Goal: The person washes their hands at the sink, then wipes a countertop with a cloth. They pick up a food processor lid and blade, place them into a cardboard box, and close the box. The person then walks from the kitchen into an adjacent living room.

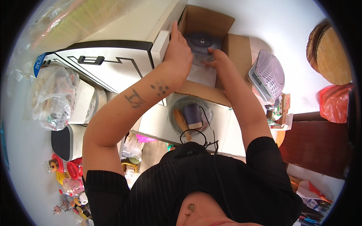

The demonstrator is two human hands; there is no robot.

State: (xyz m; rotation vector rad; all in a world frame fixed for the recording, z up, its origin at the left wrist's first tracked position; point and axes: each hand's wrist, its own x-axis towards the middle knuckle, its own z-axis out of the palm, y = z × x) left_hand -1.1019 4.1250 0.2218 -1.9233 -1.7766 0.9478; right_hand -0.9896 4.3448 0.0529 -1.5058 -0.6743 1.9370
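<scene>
My left hand [179,48] lies along the left side of an open cardboard box [239,53], fingers straight and together. What is under its palm is hidden, and a white block-like edge [160,46] is just beside it. Inside the box is a dark translucent round vessel [198,42] with a small light knob or fitting in its middle. My right hand [217,58] reaches over the box's right side, thumb and finger spread across the vessel's near right rim. White material [200,75] shows below the vessel.
Nearer me, a clear bowl [170,111] holds a dark cup-shaped object [193,114] and a straw brush [180,120]. A white cabinet [113,69] stands left. On the right are a lilac plastic basket [270,73], round wooden boards [335,56] and a red bag [335,103].
</scene>
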